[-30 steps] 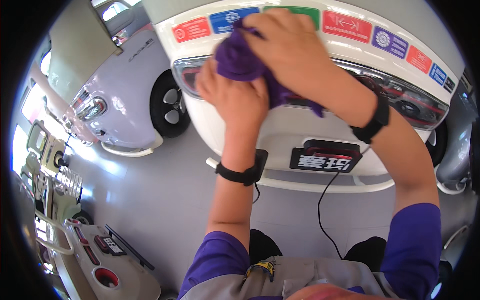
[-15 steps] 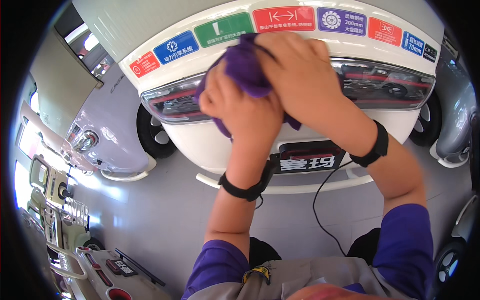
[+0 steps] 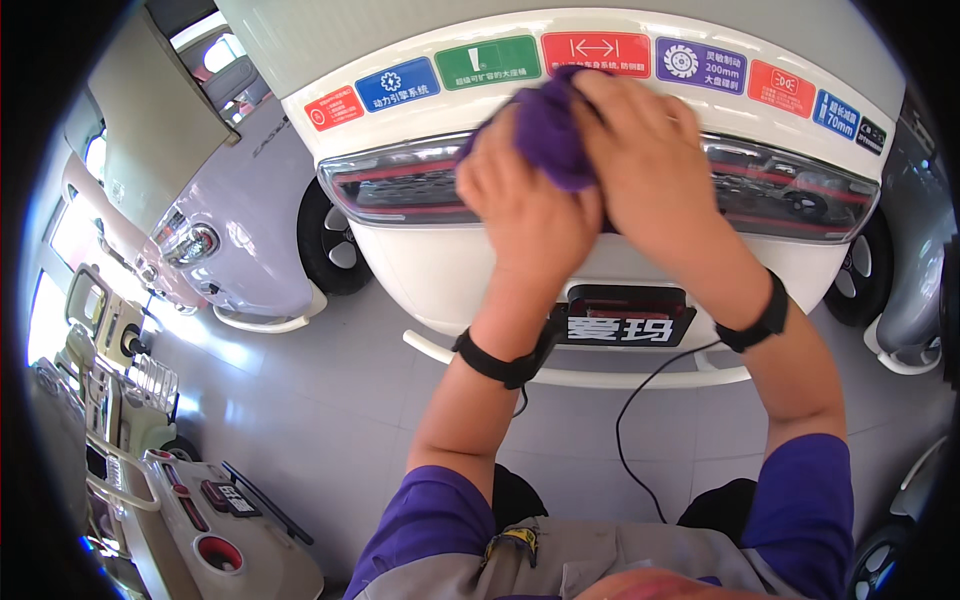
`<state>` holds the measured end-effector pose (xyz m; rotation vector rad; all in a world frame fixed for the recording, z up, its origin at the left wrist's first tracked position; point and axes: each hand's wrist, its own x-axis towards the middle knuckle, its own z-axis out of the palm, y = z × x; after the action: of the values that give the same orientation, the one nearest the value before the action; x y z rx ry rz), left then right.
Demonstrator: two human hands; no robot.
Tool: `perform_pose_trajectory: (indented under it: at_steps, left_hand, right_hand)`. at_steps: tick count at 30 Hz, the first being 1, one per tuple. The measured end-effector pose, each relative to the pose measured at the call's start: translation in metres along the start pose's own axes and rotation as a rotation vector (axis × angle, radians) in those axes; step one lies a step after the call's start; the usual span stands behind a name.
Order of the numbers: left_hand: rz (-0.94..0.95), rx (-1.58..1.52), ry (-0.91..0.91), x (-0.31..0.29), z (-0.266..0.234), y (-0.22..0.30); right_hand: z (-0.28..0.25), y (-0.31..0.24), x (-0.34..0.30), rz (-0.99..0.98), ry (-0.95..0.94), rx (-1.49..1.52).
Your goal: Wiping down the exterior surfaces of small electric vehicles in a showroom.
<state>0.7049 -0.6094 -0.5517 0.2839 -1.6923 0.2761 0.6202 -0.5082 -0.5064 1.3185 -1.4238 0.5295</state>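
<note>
A bunched purple cloth (image 3: 552,135) is pressed against the back of a white vehicle (image 3: 430,265), over the middle of its long clear lamp strip (image 3: 400,188). My left hand (image 3: 530,205) grips the cloth from the left, fingers bent into it. From the right, my right hand (image 3: 650,150) closes over the same cloth, its thumb side against the folds. Both hands are close together, and the cloth hides the lamp's centre. Black bands circle both wrists.
Coloured stickers (image 3: 487,62) run along the panel above the lamp. Below are a dark plate (image 3: 625,328) and a white bumper bar (image 3: 560,377). A black cable (image 3: 622,420) hangs near my right wrist. Other vehicles stand left (image 3: 235,215) and right (image 3: 905,270).
Both hands and the cloth have moved to the right along the lamp strip. The cloth's lower edge, which hung below my hands before, is now mostly out of sight. The view has shifted slightly.
</note>
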Motion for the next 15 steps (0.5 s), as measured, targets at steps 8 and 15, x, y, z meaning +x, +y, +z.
perform_pose_trajectory:
  at_steps: [8, 15]
  left_hand:
    - [-0.048, -0.037, -0.049, -0.003, -0.009, -0.004]
    - [-0.014, -0.005, 0.045, 0.003, -0.002, -0.013]
  right_hand:
    - [0.005, -0.014, 0.0, -0.052, 0.059, -0.086]
    - [-0.001, -0.012, 0.003, -0.017, -0.042, -0.102]
